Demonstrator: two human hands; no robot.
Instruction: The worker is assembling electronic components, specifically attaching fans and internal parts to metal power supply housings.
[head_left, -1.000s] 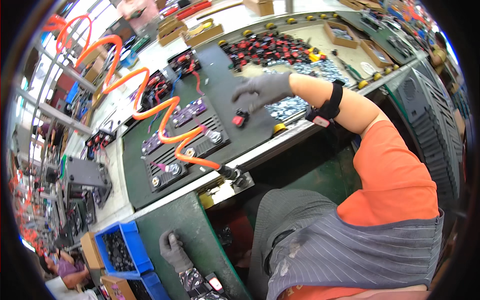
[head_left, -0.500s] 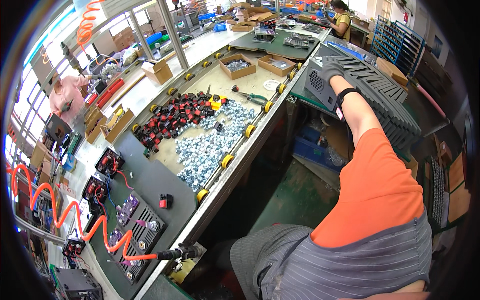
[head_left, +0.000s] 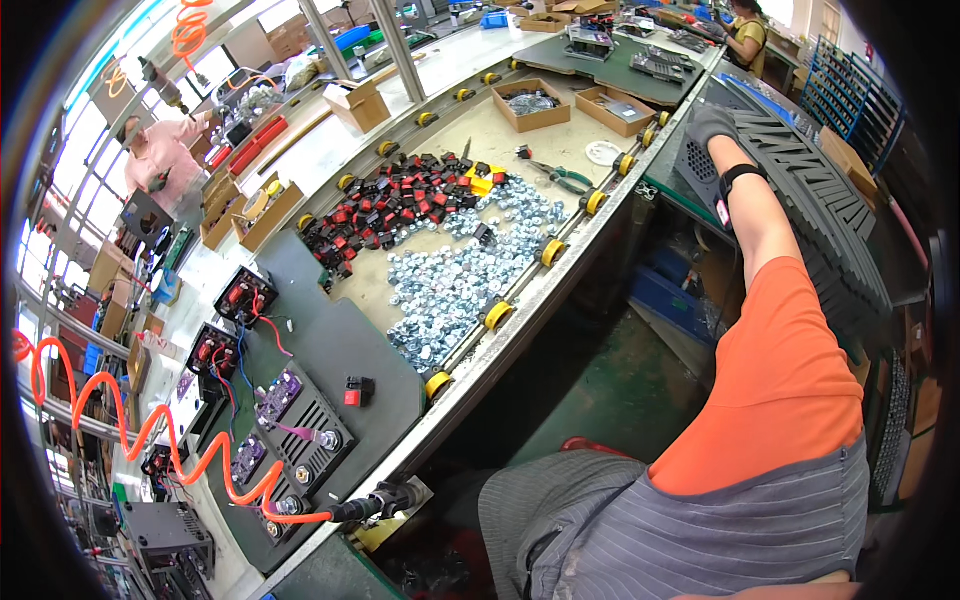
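While the gloved right hand (head_left: 712, 125) is laid flat on a black finned panel (head_left: 800, 170) at upper right — grip unclear — three open cardboard boxes (head_left: 540, 103) are seen on the tabletop (head_left: 500, 140); the left hand is unseen.

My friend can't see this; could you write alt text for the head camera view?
A person's gloved right hand reaches out onto a stack of black ribbed plastic panels beside a long workbench strewn with silver metal nuts and red-and-black rocker switches.

Two open cardboard boxes (head_left: 545, 104) sit far along the bench, one pair of pliers (head_left: 560, 178) just nearer them, and seemingly six yellow rollers (head_left: 498, 316) line its right edge.
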